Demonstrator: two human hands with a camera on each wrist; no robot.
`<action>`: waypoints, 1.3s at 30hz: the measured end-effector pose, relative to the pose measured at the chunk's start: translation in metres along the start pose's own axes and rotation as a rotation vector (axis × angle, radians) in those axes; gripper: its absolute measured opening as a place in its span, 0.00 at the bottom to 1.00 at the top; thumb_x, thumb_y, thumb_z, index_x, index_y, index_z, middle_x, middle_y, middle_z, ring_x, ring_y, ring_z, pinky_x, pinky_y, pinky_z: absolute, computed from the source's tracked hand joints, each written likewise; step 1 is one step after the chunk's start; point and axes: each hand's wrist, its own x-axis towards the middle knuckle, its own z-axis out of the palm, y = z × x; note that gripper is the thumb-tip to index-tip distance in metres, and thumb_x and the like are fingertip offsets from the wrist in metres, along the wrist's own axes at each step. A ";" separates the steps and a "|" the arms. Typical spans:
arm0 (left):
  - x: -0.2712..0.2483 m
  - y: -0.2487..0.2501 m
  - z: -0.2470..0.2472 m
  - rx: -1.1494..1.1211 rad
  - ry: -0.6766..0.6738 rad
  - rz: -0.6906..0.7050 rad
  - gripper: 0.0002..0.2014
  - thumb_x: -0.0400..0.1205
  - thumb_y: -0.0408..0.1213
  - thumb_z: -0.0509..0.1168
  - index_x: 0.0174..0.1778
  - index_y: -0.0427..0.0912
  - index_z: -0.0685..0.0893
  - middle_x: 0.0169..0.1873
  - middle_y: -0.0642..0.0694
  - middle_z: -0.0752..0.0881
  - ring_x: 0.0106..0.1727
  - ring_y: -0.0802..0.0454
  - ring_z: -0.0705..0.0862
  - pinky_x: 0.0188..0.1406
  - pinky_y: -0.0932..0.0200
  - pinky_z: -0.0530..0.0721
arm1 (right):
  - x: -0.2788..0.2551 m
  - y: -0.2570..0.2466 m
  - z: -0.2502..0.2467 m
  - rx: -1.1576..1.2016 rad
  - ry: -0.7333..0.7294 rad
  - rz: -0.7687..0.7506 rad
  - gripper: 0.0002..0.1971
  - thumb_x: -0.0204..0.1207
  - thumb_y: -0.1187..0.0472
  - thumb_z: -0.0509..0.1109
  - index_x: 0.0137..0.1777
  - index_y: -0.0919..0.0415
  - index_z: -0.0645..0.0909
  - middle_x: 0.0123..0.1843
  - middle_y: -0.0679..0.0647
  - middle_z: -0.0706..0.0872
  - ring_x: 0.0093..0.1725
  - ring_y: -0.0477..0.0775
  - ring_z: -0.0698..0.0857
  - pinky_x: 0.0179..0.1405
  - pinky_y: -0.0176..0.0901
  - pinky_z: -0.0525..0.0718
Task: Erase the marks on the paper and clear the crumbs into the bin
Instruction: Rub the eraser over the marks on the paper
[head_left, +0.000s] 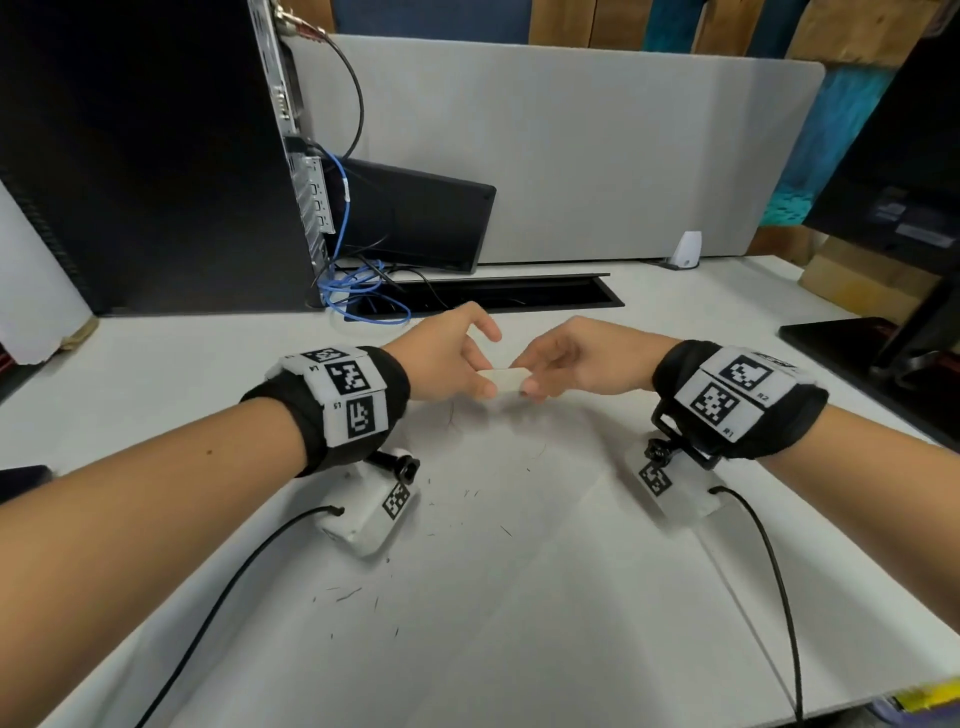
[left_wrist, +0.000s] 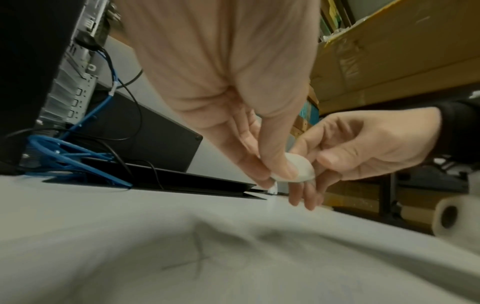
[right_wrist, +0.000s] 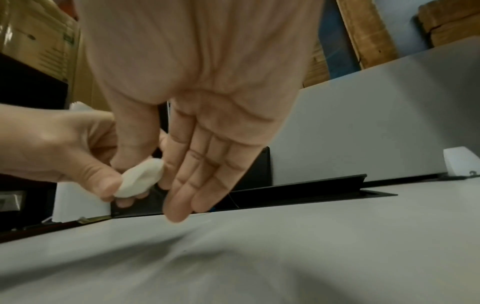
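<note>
A small white eraser (head_left: 501, 379) is held just above the far part of the white paper (head_left: 519, 597). My left hand (head_left: 480, 371) pinches its left end and my right hand (head_left: 532, 376) pinches its right end. The left wrist view shows my left thumb pressed on the eraser (left_wrist: 298, 167), with a crossed pencil mark (left_wrist: 198, 260) on the paper below. From the right wrist, the eraser (right_wrist: 141, 179) sits between both thumbs while my other right fingers (right_wrist: 197, 181) stay straight. Dark crumbs (head_left: 348, 593) lie scattered over the paper. No bin is in view.
A black computer tower (head_left: 145, 156) with blue cables (head_left: 358, 291) stands at the back left. A black cable slot (head_left: 493, 296) runs behind the hands. A monitor base (head_left: 883, 353) sits on the right, a grey divider (head_left: 571, 145) behind, and a dark phone (head_left: 21, 478) at the left edge.
</note>
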 end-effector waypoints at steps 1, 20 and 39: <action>0.001 0.002 0.002 -0.021 -0.005 0.006 0.24 0.72 0.33 0.75 0.55 0.51 0.69 0.39 0.55 0.84 0.39 0.57 0.82 0.49 0.61 0.79 | -0.001 -0.002 0.002 0.052 0.020 -0.011 0.07 0.76 0.61 0.71 0.52 0.59 0.84 0.38 0.49 0.87 0.36 0.43 0.85 0.42 0.31 0.81; -0.004 -0.002 0.042 0.654 -0.408 -0.108 0.49 0.67 0.71 0.64 0.81 0.65 0.46 0.81 0.54 0.51 0.82 0.50 0.55 0.78 0.42 0.53 | -0.010 0.012 0.024 -0.144 -0.076 0.112 0.08 0.72 0.56 0.75 0.46 0.59 0.85 0.27 0.53 0.83 0.22 0.41 0.79 0.31 0.31 0.78; -0.005 0.010 0.041 0.776 -0.430 -0.150 0.52 0.67 0.73 0.63 0.81 0.61 0.43 0.82 0.54 0.48 0.81 0.48 0.58 0.75 0.41 0.56 | -0.015 0.010 0.019 -0.290 0.054 0.173 0.06 0.70 0.54 0.76 0.40 0.56 0.86 0.22 0.50 0.81 0.17 0.39 0.75 0.25 0.27 0.74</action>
